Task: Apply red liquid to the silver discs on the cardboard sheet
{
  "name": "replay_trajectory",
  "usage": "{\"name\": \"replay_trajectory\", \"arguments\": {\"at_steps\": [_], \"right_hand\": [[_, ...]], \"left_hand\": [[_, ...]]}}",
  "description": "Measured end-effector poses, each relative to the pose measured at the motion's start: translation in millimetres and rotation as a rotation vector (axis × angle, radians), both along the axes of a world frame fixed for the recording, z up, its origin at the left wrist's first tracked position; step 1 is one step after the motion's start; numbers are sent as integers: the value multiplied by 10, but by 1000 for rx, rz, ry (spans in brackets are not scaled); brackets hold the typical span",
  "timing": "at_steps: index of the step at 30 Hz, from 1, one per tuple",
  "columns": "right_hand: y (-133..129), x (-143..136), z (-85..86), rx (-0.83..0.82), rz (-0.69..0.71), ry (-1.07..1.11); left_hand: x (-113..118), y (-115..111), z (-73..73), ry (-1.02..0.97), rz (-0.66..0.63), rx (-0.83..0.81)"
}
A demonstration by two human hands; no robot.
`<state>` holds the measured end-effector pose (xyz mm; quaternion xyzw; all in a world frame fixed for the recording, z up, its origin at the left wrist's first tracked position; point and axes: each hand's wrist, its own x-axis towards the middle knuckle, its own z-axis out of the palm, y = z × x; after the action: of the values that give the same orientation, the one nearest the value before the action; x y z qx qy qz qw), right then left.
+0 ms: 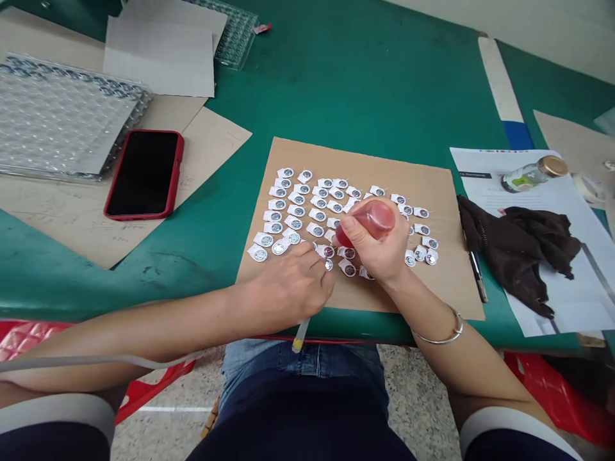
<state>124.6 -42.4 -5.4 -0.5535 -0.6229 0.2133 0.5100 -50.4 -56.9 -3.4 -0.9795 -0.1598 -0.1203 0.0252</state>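
Note:
Many small white tagged pieces with round metallic faces lie in rows on a brown cardboard sheet (288, 150). My right hand (384, 246) is wrapped round a red translucent squeeze bottle (369, 221), tilted down toward the pieces near the middle. Beside it, my left hand (300, 278) is closed low over the front of the sheet, its fingertips at the pieces. A thin clear tube with a yellow end (300, 336) sticks out beneath my left hand, which appears to hold it. The fingertips hide some of the pieces.
A red-cased phone (144, 173) and clear plastic trays (62, 115) lie at the left on cardboard. At the right are a dark cloth (523, 246), a pen (478, 275), printed paper (473, 169) and a small capped glass bottle (533, 173). Green table edge runs along the front.

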Motion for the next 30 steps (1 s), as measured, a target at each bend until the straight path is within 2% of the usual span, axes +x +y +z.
{"name": "replay_trajectory", "arguments": {"at_steps": [11,22,25,30], "right_hand": [[-8,27,9,51,7,-79],[-30,29,32,60,39,-116],[-31,32,29,55,49,-104],[-37,44,14,49,63,-86]], "left_hand": [[-27,137,96,-63,-16,-164],[-44,182,68,-94,-32,-292],[-33,210,78,-127,-1,-320],[-50,298,130,-206,27,-493]]}}
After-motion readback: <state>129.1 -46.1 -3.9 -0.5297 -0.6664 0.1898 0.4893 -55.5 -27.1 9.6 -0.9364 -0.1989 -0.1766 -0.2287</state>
